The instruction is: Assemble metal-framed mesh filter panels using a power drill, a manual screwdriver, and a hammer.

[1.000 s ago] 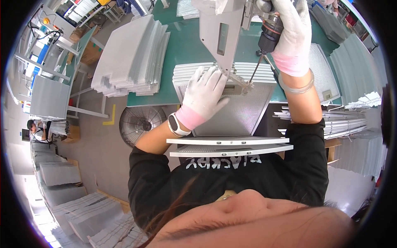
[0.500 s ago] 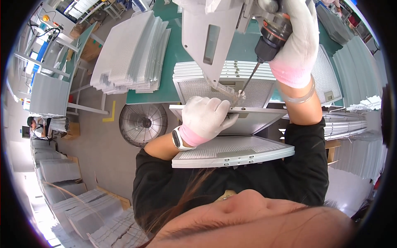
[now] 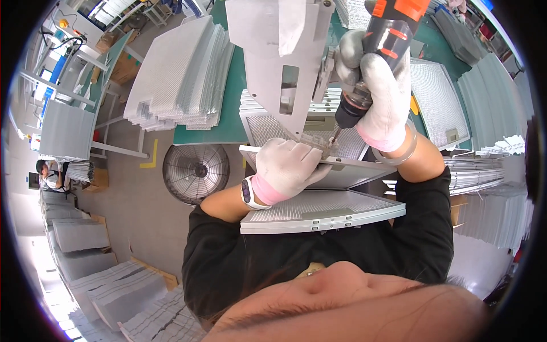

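Note:
My right hand [image 3: 383, 94], in a white and pink glove, is closed round a black and orange power drill [image 3: 392, 35]. Its thin bit points down at the top edge of a silver-framed mesh panel [image 3: 364, 166]. My gloved left hand [image 3: 285, 171] is closed on that edge, close to the bit. Small clear parts sit between my fingers and the bit; I cannot make out their kind. A grey machine arm [image 3: 266, 62] with a slot reaches down to the same spot. Against my body, below my left hand, lie two more framed panels [image 3: 325, 212].
Behind the held panel, more framed panels [image 3: 263, 121] lie on the green table [image 3: 199, 135]. A tall stack of mesh sheets [image 3: 171, 68] stands at left, other panels [image 3: 439, 100] at right. A round floor fan [image 3: 196, 171] is beside the table. Another person [image 3: 52, 176] is far left.
My right hand and the drill have come nearer and left, and the drill's body now shows more fully. My left hand and the held panel have shifted slightly right and down.

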Demonstrator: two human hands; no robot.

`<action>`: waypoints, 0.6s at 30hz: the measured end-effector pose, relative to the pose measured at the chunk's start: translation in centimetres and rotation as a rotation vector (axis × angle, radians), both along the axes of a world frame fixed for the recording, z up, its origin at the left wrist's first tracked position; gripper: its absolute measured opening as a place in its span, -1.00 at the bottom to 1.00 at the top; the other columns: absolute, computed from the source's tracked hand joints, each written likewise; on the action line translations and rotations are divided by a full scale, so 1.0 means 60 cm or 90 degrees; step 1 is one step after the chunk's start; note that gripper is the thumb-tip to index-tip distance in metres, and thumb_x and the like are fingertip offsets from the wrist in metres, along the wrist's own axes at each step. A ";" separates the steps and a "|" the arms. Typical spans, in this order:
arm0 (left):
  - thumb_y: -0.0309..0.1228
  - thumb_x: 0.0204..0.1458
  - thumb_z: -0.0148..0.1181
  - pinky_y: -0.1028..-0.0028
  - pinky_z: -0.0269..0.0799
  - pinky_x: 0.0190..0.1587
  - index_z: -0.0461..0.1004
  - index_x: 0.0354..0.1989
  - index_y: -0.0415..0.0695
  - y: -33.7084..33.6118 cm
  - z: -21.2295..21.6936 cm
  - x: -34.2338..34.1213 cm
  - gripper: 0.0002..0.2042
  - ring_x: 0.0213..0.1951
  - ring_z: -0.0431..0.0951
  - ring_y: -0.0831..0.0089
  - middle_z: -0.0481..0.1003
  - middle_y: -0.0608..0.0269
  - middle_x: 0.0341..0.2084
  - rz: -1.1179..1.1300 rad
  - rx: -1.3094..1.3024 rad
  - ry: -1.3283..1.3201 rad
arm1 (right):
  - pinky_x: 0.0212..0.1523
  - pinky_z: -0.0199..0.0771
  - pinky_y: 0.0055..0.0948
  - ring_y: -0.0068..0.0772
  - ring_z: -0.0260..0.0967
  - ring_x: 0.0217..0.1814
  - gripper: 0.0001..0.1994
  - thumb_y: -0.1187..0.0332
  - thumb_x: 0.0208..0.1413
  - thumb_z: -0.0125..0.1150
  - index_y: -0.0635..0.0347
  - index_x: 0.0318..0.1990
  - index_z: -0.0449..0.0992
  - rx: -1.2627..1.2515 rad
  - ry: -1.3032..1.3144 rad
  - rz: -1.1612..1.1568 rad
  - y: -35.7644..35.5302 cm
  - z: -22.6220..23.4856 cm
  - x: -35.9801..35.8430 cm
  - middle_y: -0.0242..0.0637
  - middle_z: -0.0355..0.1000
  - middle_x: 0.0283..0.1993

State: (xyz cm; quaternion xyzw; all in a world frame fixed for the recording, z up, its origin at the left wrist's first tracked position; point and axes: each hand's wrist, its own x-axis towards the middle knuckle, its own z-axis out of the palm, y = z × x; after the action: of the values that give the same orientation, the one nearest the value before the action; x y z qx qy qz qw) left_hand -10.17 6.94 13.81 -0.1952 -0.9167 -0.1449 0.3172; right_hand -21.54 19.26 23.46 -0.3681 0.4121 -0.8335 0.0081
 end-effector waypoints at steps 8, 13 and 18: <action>-0.15 -0.17 0.42 0.34 0.33 -0.60 0.40 -0.69 0.00 0.001 -0.002 0.006 -0.68 -0.70 0.44 0.32 0.34 0.32 -0.80 0.026 -0.050 -0.038 | -0.55 0.10 -0.68 -0.68 0.14 -0.49 -0.78 0.27 0.16 0.15 0.20 -0.27 0.28 0.007 -0.025 0.047 0.009 -0.007 0.001 -0.37 0.24 -0.39; -0.15 -0.18 0.42 0.32 0.39 -0.57 0.46 -0.60 -0.02 0.001 -0.003 0.000 -0.72 -0.63 0.50 0.31 0.43 0.31 -0.70 0.016 -0.040 -0.038 | -0.59 0.23 -0.66 -0.68 0.23 -0.53 -0.72 0.50 0.18 0.10 0.20 0.01 0.23 -0.043 0.012 0.151 0.011 -0.034 -0.019 -0.26 0.38 -0.34; -0.17 -0.19 0.41 0.29 0.47 -0.50 0.58 -0.41 -0.01 0.001 0.010 0.003 -0.76 -0.50 0.57 0.31 0.52 0.29 -0.51 0.014 -0.004 -0.062 | -0.58 0.23 -0.67 -0.69 0.23 -0.53 -0.77 0.51 0.15 0.07 0.21 -0.05 0.26 -0.037 0.024 0.161 0.009 -0.032 -0.016 -0.27 0.37 -0.36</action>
State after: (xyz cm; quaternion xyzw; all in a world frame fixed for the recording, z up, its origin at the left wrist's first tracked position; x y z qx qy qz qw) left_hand -9.97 7.00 14.43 -0.1787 -0.9336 -0.1482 0.2731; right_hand -22.51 19.80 21.55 -0.4328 0.3381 -0.8304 0.0943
